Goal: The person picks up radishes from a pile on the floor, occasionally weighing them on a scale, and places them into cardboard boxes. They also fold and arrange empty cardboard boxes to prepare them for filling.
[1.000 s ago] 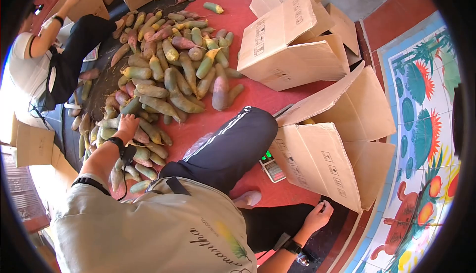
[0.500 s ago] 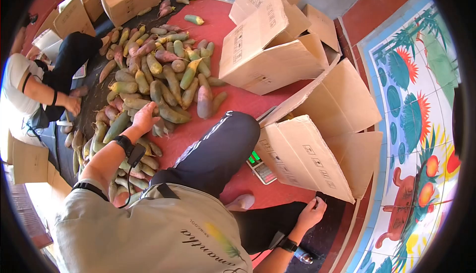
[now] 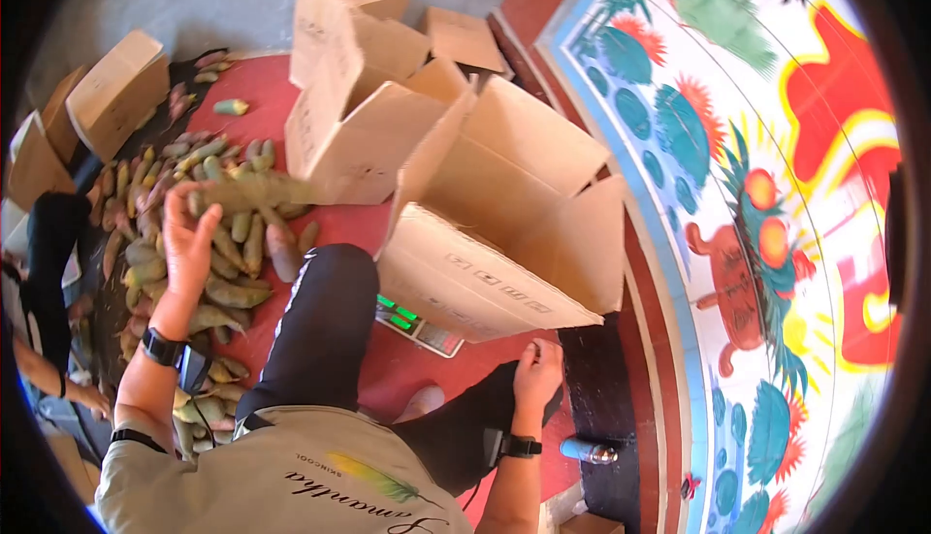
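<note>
My left hand (image 3: 188,243) is raised over the heap of radishes (image 3: 228,291), its thumb and fingers closed around one end of a long green radish (image 3: 257,192). That radish is smeared by motion and points right, towards the boxes. My right hand (image 3: 538,374) rests by my bent knee with its fingers curled in; nothing shows in it. Between my legs and the wall an open cardboard box (image 3: 485,287) stands on a digital scale (image 3: 427,330) with lit green digits. Its flaps are up, and its floor is mostly hidden.
More open cardboard boxes (image 3: 373,136) stand beyond the one on the scale. Others (image 3: 121,97) are at the far left, near another person's dark-clad leg (image 3: 48,272). A tiled, painted wall (image 3: 669,272) bounds the right side. A bottle (image 3: 589,452) lies behind my right arm.
My left hand has lifted a green radish from the heap. The view has swung right, so boxes and heap appear farther left. My right hand stays by the knee.
</note>
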Demonstrator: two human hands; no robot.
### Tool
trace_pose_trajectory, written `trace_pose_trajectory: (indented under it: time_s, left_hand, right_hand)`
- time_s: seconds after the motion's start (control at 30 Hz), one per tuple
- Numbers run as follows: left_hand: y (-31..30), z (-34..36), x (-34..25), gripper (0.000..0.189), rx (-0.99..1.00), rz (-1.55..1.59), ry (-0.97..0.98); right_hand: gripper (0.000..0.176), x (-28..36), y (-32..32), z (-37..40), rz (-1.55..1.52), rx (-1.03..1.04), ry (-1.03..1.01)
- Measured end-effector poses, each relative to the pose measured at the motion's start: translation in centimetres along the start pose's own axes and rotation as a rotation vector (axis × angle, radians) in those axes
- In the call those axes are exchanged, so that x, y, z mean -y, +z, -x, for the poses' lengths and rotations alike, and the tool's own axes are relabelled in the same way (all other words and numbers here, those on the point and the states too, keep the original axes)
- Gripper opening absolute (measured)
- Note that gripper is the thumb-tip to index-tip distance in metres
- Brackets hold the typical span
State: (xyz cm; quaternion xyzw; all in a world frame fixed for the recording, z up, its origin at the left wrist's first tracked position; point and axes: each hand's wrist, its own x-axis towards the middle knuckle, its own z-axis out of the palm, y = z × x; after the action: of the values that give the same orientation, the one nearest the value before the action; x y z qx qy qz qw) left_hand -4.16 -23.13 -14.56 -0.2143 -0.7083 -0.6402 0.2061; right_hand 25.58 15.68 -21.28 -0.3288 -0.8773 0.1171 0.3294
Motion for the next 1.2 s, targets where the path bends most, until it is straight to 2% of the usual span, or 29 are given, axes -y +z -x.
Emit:
trace_pose_trajectory:
  time_s: [0.07, 0.1, 0.17, 0.37, 0.43, 0.47, 0.53, 0.63, 0.73, 0.87, 0.97, 1.13, 1.2]
  left_hand:
    - [2.1, -1.8, -3.7, 0.037, -0.007, 0.191, 0.07]
    - [3.0, -2.5, -5.2, 0.037, 0.002, 0.142, 0.152]
    - [5.8, -3.3, -7.6, 0.038, 0.022, 0.26, 0.229]
    - [14.2, -3.3, -9.5, 0.039, 0.265, 0.386, 0.34]
    - [16.8, -3.0, -9.7, 0.04, 0.405, 0.244, 0.37]
    - [17.6, -2.8, -9.8, 0.04, 0.428, 0.273, 0.379]
    - [19.4, -2.2, -10.1, 0.043, 0.589, 0.039, 0.366]
    - [21.3, -1.0, -9.5, 0.039, 0.628, -0.028, 0.469]
    - [21.6, -1.5, -7.3, 0.042, 0.68, -0.111, 0.579]
    - [20.5, -0.4, -8.0, 0.043, 0.683, -0.148, 0.575]
    - [18.8, 0.0, -7.2, 0.048, 0.56, -0.262, 0.682]
    - [14.3, 1.2, -1.5, 0.047, 0.45, -0.274, 0.633]
    - [12.2, 1.9, 1.3, 0.042, 0.476, -0.419, 0.565]
  right_hand:
    - [0.01, 0.1, 0.0, 0.1, 0.009, -0.042, -0.038]
    - [0.01, 0.3, -0.1, 0.1, 0.019, -0.041, -0.038]
    - [0.009, 0.3, -0.3, 0.1, 0.046, -0.035, -0.015]
    - [0.01, 0.1, -0.3, 0.4, 0.012, -0.086, 0.008]
    - [0.009, 0.1, -0.3, 0.3, 0.008, -0.11, 0.006]
    - [0.009, 0.2, -0.4, 0.4, 0.004, -0.116, 0.003]
    - [0.008, -0.1, -0.2, 0.5, -0.011, -0.133, 0.007]
    - [0.008, -0.3, -0.2, 0.7, -0.033, -0.141, 0.022]
    - [0.008, -0.1, -0.5, 0.6, -0.045, -0.137, 0.056]
    - [0.008, -0.1, -0.9, 0.6, -0.059, -0.103, 0.08]
    - [0.009, 0.0, -1.0, 0.3, -0.079, -0.094, 0.09]
    - [0.01, -0.1, -0.8, 0.3, -0.094, -0.129, 0.065]
    - [0.009, -0.2, -0.8, 0.6, -0.092, -0.134, 0.083]
